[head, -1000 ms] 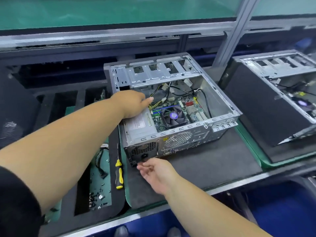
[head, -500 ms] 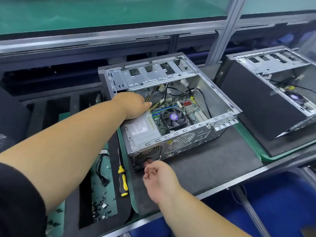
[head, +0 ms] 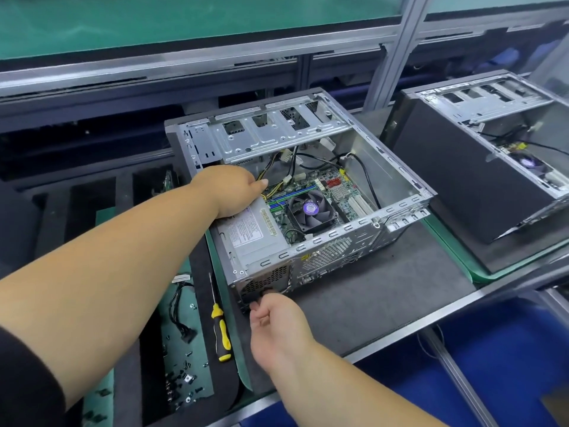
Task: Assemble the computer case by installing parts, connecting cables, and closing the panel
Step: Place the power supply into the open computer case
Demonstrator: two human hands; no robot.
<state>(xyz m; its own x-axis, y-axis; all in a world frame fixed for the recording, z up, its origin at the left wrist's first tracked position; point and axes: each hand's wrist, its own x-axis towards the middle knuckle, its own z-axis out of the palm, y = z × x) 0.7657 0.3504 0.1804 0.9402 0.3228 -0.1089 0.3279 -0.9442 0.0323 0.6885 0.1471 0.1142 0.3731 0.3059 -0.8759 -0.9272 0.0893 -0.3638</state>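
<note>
An open grey computer case (head: pixel 397 177) lies on its side on a dark mat (head: pixel 385 291). Inside it are a motherboard with a black fan (head: pixel 311 211) and a silver power supply (head: pixel 252 232) at the near left corner. My left hand (head: pixel 231 189) rests on the far end of the power supply, fingers curled over it beside the yellow and black cables (head: pixel 274 167). My right hand (head: pixel 274 322) is at the case's rear face, fingertips touching the power supply's black socket area (head: pixel 261 292). Whether it pinches anything there is hidden.
A yellow-handled screwdriver (head: pixel 220 326) lies left of the case. Beyond it a green tray (head: pixel 184 359) holds loose screws and a black cable (head: pixel 181 312). A second open case (head: pixel 480 167) stands at the right. The bench edge runs close below my right hand.
My right hand moved up to the case's rear face and now touches the power supply's socket area. My left hand stayed on the power supply. The view drew closer.
</note>
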